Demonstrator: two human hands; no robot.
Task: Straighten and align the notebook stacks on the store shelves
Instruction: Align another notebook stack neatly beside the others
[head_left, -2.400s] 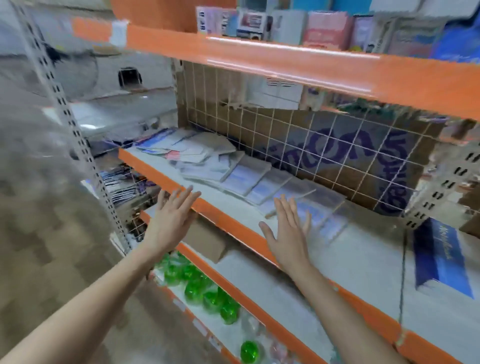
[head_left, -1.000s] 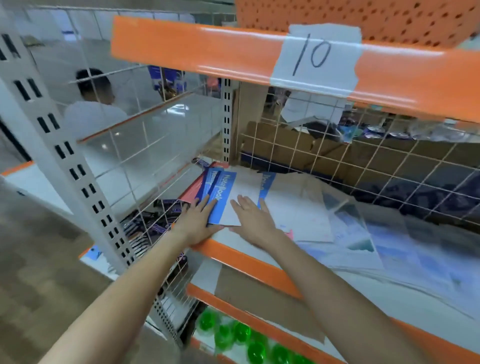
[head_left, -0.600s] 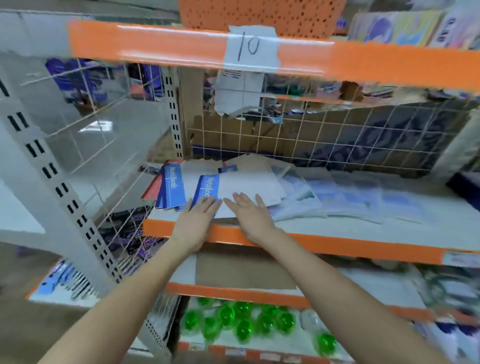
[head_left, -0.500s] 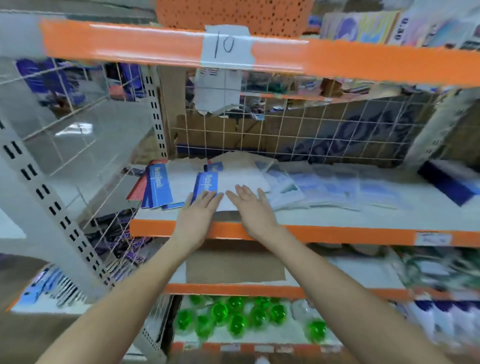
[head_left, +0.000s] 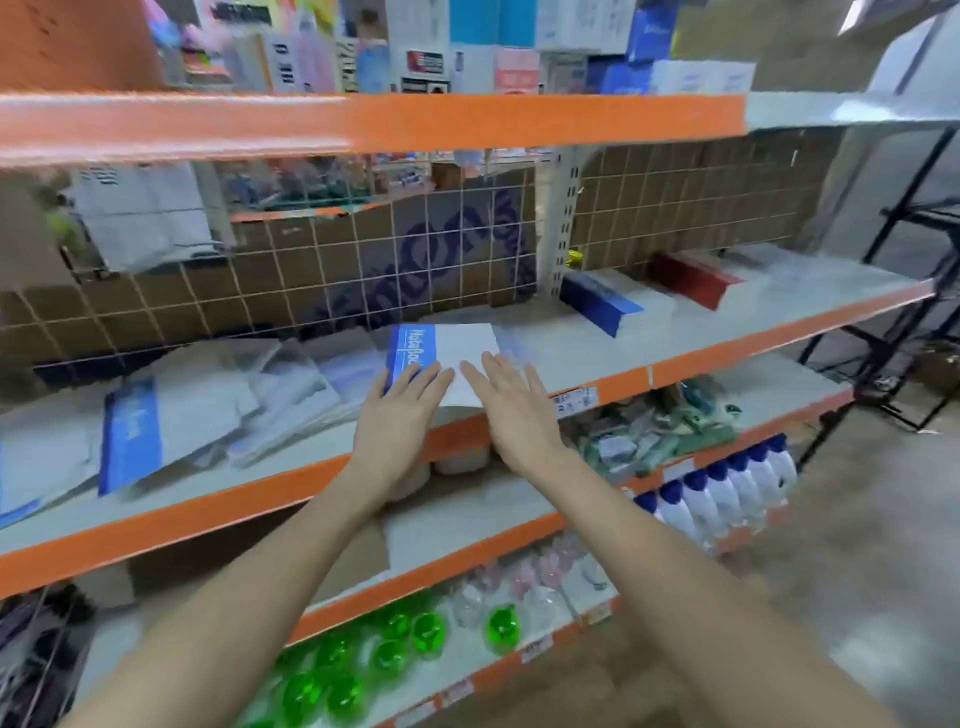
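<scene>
Both my hands flat on the white notebook with the blue spine band (head_left: 457, 364), which lies at the front edge of the grey middle shelf with the orange lip (head_left: 701, 358), near corner overhanging the lip.

Left hand (head_left: 397, 415): fingers straight and together, tips pressing the blue band, nothing gripped. Right hand (head_left: 511, 410): fingers straight, slightly spread, tips on the white cover near its right edge, nothing gripped.

Loose spread of plastic-wrapped notebooks (head_left: 218, 400) fans out toward the shelf's left end, skewed, just beside this one.

Step in hand, as I judge it: square this notebook to the shelf front.
- Keep palms light; slide, don't lift.
- Push the overhanging corner back until the near edge runs parallel with the orange lip.
- Left fingertips steer the spine; right hand stops it sliding toward the right.
- Risk: slick wrap, top copy may skate off those below.
</scene>
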